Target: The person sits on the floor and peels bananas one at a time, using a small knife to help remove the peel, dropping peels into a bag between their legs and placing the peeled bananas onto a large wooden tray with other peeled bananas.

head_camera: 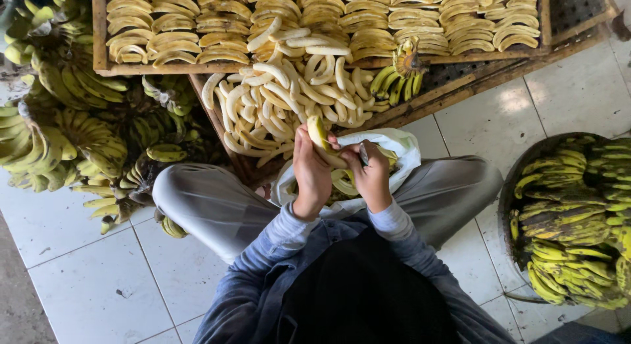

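The person is sitting with knees apart, and the banana (320,135) is being held up just above the white bag (402,147) that is lying open in the lap. The left hand (311,173) is wrapping round the banana's lower half, fingers closed tight on it, its yellow tip sticking out above the thumb. The right hand (372,176) is closing round a small knife (363,153) and pressing against the fruit's side, just right of the left hand; the two hands are touching or nearly so. How much of the blade is in the peel I cannot tell.

The banana is looking light and soft under the skin, so it is likely bruising under a hard squeeze, and the bared flesh is probably getting slippery. Holding it around the middle, on the part with peel on, seems the safest grip.

Beyond the bag, a heap of peeled bananas (282,101) is lying on a wooden tray (98,42), with rows of sliced fruit further back. Left of the bag, unpeeled bunches (72,134) are piling on the floor. Right of the bag, a basket (509,186) is holding more bunches.
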